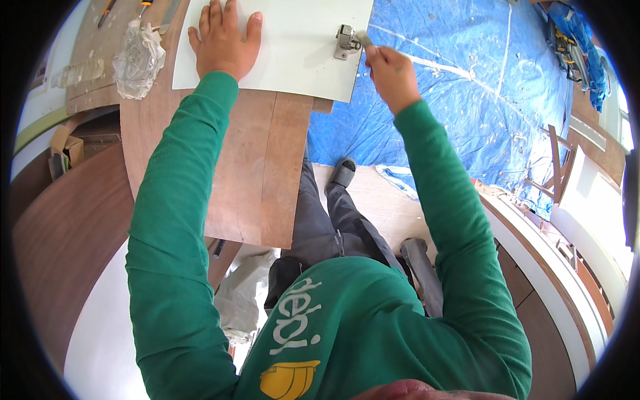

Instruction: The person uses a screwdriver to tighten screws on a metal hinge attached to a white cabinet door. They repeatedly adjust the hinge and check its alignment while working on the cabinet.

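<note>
1. Two bare hands of mine are at work, both in green sleeves. My left hand (229, 45), at 11 o'clock, lies palm down with fingers spread on a white board (293, 57).
2. My right hand (395, 79), at 1 o'clock, has thumb and finger pinched on a small grey piece (365, 41); I cannot tell whether that is part of the hinge or a separate tool.
3. One metal hinge (345, 43) sits at 12 o'clock on the board, near its right edge and just beside my pinching fingertips.
4. Beneath the board is a brown wooden table (243, 160), stretching toward 10 o'clock.
5. Crumpled pale plastic (139, 63) lies at 10 o'clock, with an orange-handled tool (146, 3) just past it.
6. Between 1 and 2 o'clock, a blue tarp (467, 90) covers the floor, dotted with pale scraps.
</note>
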`<state>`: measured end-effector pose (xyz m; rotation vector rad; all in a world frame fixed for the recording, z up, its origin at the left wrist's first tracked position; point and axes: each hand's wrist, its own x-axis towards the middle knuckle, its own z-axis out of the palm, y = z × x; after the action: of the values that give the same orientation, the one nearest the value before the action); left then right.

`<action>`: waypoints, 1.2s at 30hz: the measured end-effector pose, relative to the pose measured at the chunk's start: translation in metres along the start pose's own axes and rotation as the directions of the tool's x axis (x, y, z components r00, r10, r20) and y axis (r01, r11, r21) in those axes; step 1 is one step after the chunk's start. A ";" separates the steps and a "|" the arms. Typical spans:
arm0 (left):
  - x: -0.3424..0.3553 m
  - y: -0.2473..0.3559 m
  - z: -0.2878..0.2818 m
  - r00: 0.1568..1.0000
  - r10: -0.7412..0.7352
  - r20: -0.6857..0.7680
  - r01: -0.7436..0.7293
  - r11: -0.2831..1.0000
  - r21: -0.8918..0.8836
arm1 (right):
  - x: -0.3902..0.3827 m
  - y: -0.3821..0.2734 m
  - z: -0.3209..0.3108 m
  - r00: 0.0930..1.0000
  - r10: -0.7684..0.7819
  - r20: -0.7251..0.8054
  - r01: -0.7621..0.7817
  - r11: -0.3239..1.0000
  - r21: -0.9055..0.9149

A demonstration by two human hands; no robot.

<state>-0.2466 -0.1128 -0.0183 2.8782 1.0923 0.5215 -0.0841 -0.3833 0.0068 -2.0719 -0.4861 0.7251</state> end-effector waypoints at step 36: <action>0.001 0.001 -0.004 0.999 -0.016 0.032 0.015 1.000 0.024 | -0.029 0.006 -0.021 0.950 0.280 0.139 -0.313 0.860 0.403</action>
<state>-0.2465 -0.1131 -0.0140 2.8853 1.1235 0.4626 -0.0920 -0.4162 0.0202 -1.7260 -0.0330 0.9979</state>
